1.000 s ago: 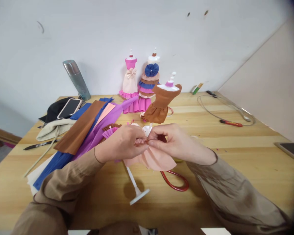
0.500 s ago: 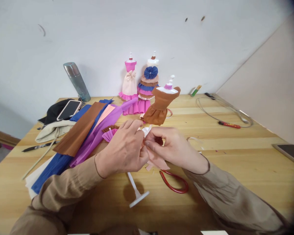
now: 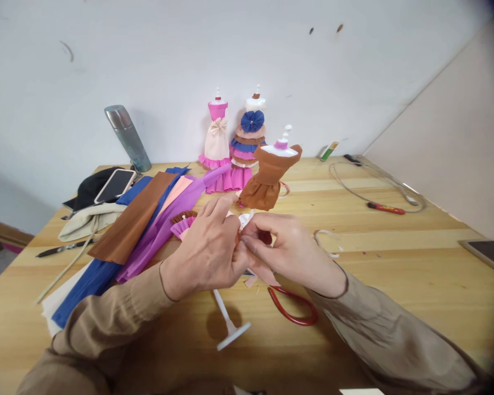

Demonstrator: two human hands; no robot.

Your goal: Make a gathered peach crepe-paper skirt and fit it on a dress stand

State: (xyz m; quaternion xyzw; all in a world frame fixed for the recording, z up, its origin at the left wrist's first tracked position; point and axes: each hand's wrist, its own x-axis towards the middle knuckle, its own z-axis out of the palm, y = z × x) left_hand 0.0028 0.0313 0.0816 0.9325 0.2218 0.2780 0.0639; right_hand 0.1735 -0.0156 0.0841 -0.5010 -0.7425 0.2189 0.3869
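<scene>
Tabletop, pale wood (image 3: 395, 274). Crepe paper strips, brown, blue and purple (image 3: 140, 219), ten o'clock of hands. Left hand (image 3: 206, 252) and right hand (image 3: 290, 247), centre: fingertips of both pinched onto peach paper skirt (image 3: 260, 274) of tilted white plastic mannequin stand (image 3: 230, 326). Steel flask (image 3: 127, 137), eleven o'clock, contents hidden.

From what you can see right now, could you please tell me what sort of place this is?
Likely a hobby craft table for doll dressmaking: small mannequins in ruffled pink, blue and brown dresses stand by the wall, and long coloured crepe-paper strips lie on the wooden tabletop.
</scene>
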